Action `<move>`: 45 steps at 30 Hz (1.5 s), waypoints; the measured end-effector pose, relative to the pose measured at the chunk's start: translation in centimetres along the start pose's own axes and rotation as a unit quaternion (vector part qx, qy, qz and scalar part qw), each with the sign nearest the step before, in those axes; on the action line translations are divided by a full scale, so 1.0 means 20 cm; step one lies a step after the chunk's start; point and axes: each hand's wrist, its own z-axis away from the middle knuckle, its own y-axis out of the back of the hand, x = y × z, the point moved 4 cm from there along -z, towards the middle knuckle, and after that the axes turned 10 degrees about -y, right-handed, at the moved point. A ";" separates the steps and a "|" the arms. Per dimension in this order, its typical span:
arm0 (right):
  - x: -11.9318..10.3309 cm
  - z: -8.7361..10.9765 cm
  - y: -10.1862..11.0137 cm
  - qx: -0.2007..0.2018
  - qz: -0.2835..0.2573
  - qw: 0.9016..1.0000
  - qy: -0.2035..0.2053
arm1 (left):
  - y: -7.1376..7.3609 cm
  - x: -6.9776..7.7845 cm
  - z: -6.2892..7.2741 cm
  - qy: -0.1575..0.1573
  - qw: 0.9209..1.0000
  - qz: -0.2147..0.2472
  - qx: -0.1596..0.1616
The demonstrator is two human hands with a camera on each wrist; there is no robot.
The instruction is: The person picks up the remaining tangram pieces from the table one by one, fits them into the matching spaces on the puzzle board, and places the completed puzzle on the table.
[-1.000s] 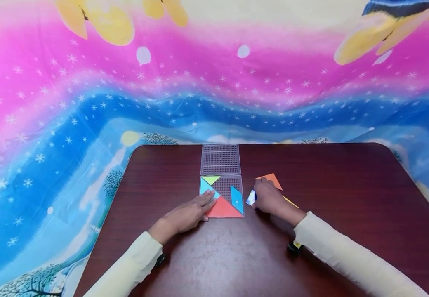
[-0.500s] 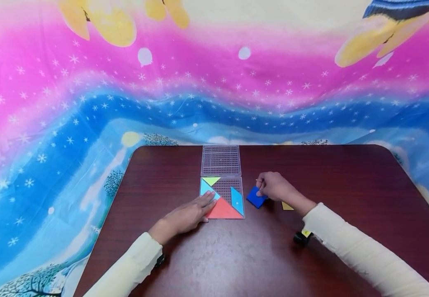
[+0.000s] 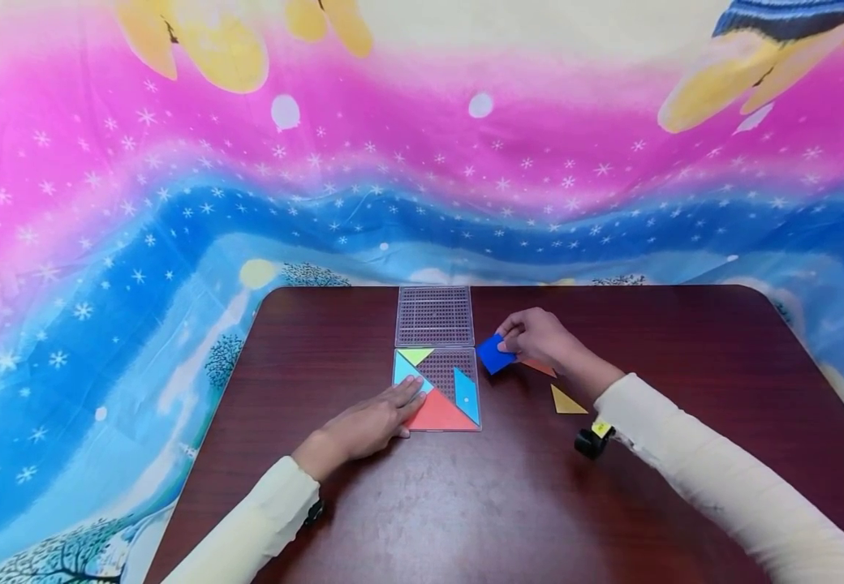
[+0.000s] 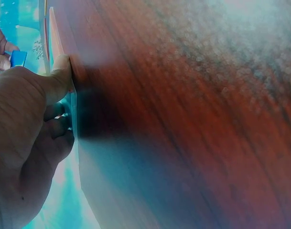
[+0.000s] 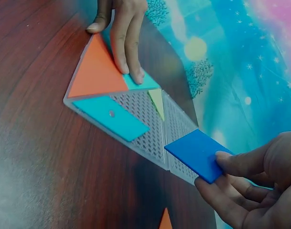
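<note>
My right hand (image 3: 544,341) pinches a dark blue square tangram tile (image 5: 198,153) between thumb and fingers, raised just right of a clear gridded tray (image 3: 445,362). My left hand (image 3: 372,418) lies on the tray's left side, its fingers stretched over a light blue triangle (image 5: 141,81) and partly hiding it; the thumb is at the tray's near edge. Also in the tray are a large red-orange triangle (image 3: 447,411), a small yellow-green triangle (image 3: 415,355) in the far left corner, and a cyan parallelogram (image 5: 111,116) with a small mark near the right side.
The tray's gridded lid (image 3: 434,315) lies unfolded behind it, near the table's far edge. Right of the tray are a yellow triangle (image 3: 567,401) and an orange triangle (image 3: 542,368), partly hidden by my right hand. A patterned cloth (image 3: 422,195) hangs behind the brown table (image 3: 422,503).
My right hand has lifted the blue square and carried it slightly away from me and left, closer to the tray. The yellow triangle has come into full view. My left hand stays put.
</note>
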 end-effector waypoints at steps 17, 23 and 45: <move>-0.18 -0.08 -0.07 0.009 -0.026 1.000 -0.001 | -0.01 -0.01 0.01 0.006 1.000 0.009 -0.002; -0.23 -0.12 -0.10 0.012 -0.038 0.999 0.009 | -0.01 -0.01 0.01 0.010 1.000 0.015 -0.004; -0.26 -0.22 -0.32 -0.009 0.027 0.999 0.031 | -0.01 0.00 0.00 0.008 1.000 0.008 -0.002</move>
